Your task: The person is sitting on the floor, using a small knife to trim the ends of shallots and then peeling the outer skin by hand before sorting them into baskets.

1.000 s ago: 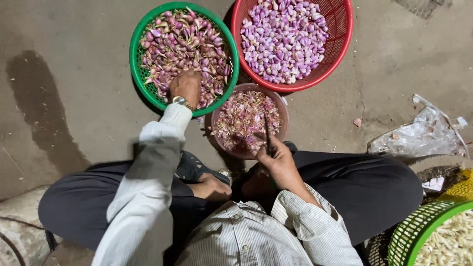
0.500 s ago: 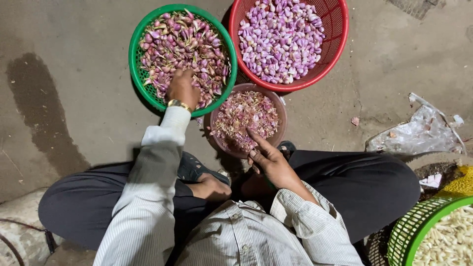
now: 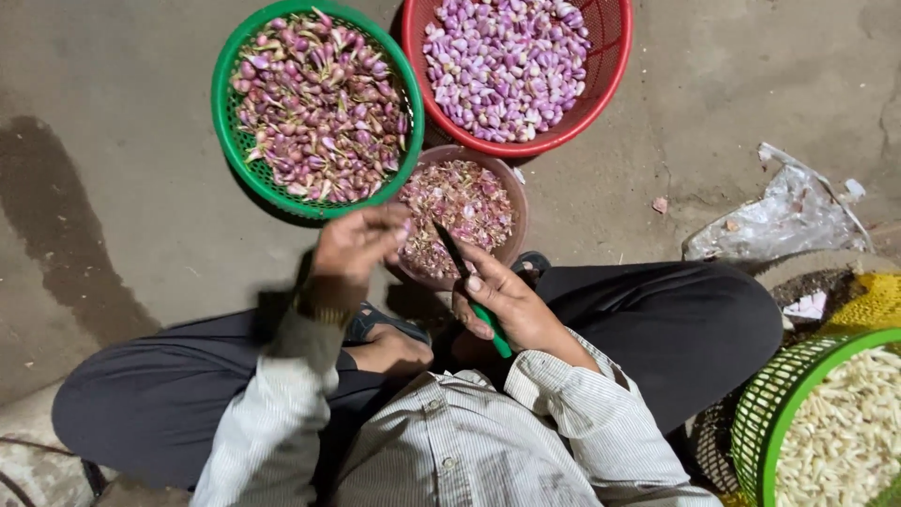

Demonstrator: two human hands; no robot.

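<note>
My left hand (image 3: 358, 246) is blurred in motion just below the green basket (image 3: 227, 141) of unpeeled purple garlic cloves, its fingers pinched on a small clove near the brown bowl. My right hand (image 3: 502, 300) grips a knife (image 3: 474, 286) with a green handle, its dark blade pointing up over the brown bowl (image 3: 514, 202) of pinkish peelings. The two hands are close together above my crossed legs.
A red basket (image 3: 610, 66) of peeled cloves stands at the top. A green basket (image 3: 760, 422) of pale cloves sits at the lower right, beside a yellow mesh sack (image 3: 868, 305). A crumpled plastic wrapper (image 3: 784, 211) lies on the concrete floor to the right.
My left hand has drawn back out of the green basket toward my right hand, carrying a clove. My right hand has stayed over the brown bowl and now shows the knife.
</note>
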